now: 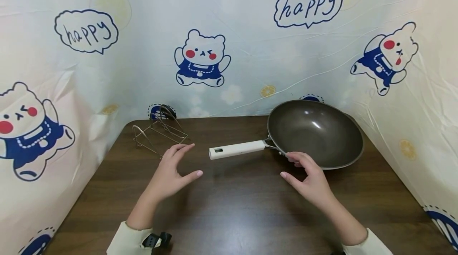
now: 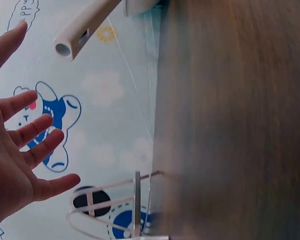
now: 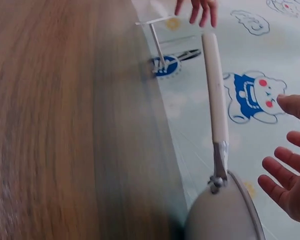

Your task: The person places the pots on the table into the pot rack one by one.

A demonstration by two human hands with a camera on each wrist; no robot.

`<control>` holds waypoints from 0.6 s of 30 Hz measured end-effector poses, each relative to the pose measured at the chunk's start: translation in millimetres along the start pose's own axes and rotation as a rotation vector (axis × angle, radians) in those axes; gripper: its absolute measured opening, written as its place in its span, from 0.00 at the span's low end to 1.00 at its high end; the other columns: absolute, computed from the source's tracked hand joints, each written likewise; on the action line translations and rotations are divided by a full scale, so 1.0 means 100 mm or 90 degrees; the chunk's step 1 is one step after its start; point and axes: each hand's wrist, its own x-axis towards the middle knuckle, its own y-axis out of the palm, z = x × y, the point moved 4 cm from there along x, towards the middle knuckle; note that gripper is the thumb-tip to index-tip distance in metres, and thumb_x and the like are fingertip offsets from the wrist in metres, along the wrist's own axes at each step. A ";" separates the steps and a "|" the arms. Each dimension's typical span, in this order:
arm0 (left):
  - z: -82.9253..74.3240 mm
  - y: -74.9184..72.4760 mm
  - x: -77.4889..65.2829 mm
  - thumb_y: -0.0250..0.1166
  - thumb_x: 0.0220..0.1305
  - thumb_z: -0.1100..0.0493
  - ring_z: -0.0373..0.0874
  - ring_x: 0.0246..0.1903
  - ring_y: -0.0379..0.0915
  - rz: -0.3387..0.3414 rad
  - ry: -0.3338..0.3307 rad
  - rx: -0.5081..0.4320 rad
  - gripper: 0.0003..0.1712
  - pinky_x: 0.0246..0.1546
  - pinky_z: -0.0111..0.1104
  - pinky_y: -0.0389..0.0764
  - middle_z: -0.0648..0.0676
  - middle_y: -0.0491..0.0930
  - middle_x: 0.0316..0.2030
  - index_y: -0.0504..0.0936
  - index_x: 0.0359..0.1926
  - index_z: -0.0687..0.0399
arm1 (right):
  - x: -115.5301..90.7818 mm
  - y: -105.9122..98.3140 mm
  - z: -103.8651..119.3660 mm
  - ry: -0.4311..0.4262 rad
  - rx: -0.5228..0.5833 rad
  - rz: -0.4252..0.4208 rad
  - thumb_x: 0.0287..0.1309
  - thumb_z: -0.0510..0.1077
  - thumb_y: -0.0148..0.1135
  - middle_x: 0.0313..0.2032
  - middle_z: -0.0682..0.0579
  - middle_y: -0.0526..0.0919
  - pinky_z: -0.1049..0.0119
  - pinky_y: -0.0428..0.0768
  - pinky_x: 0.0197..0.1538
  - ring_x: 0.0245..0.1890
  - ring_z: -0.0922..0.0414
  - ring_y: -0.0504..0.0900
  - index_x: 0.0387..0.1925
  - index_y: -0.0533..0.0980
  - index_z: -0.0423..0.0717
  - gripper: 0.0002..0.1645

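Observation:
A dark frying pan (image 1: 315,135) with a deep, rounded bowl lies at the right of the table, its white handle (image 1: 237,149) pointing left. My right hand (image 1: 313,185) is over the table by the pan's near rim, fingers loosely bent and thumb apart, holding nothing. Left of the handle's end, my left hand (image 1: 166,179) is spread with an empty gap between thumb and fingers. Just beyond it stands a metal wire rack (image 2: 137,205) with a black oval part (image 2: 92,201). In the head view the left fingers overlap the rack's near edge; whether they touch it I cannot tell.
The dark wooden table (image 1: 232,207) meets a pale printed cloth (image 1: 247,44) hanging behind it and along both sides. A black strap (image 1: 157,240) sits around my left wrist by the light sleeve (image 1: 127,241).

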 end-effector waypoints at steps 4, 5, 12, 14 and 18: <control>-0.05 0.04 0.08 0.74 0.53 0.42 0.57 0.62 0.61 0.010 0.003 -0.030 0.41 0.57 0.61 0.66 0.57 0.68 0.61 0.72 0.66 0.50 | 0.01 0.11 0.00 0.037 0.018 0.019 0.46 0.35 0.76 0.49 0.54 0.79 0.69 0.77 0.49 0.46 0.54 0.79 0.53 0.77 0.45 0.29; -0.06 0.05 0.10 0.74 0.53 0.43 0.57 0.62 0.62 0.012 0.005 -0.042 0.40 0.57 0.60 0.66 0.56 0.69 0.61 0.73 0.65 0.51 | 0.01 0.14 0.00 0.048 0.023 0.026 0.47 0.36 0.76 0.49 0.54 0.79 0.67 0.79 0.49 0.46 0.54 0.79 0.53 0.77 0.45 0.29; -0.13 0.16 0.25 0.74 0.55 0.48 0.53 0.57 0.69 0.029 0.015 -0.121 0.33 0.57 0.55 0.69 0.53 0.72 0.57 0.76 0.61 0.53 | 0.04 0.36 -0.02 0.136 0.093 0.070 0.53 0.40 0.73 0.47 0.49 0.80 0.55 0.82 0.48 0.45 0.49 0.82 0.53 0.77 0.43 0.24; -0.14 0.18 0.29 0.74 0.56 0.50 0.53 0.56 0.71 0.037 0.011 -0.137 0.31 0.56 0.54 0.71 0.52 0.73 0.56 0.78 0.59 0.53 | 0.03 0.42 -0.04 0.170 0.127 0.077 0.54 0.40 0.72 0.47 0.48 0.81 0.56 0.82 0.48 0.45 0.46 0.82 0.52 0.77 0.43 0.23; -0.14 0.24 0.38 0.74 0.56 0.51 0.51 0.53 0.74 0.053 -0.001 -0.162 0.27 0.53 0.52 0.74 0.51 0.76 0.53 0.80 0.56 0.52 | 0.01 0.52 -0.07 0.256 0.183 0.081 0.55 0.40 0.71 0.47 0.45 0.81 0.61 0.82 0.47 0.45 0.46 0.83 0.52 0.77 0.42 0.23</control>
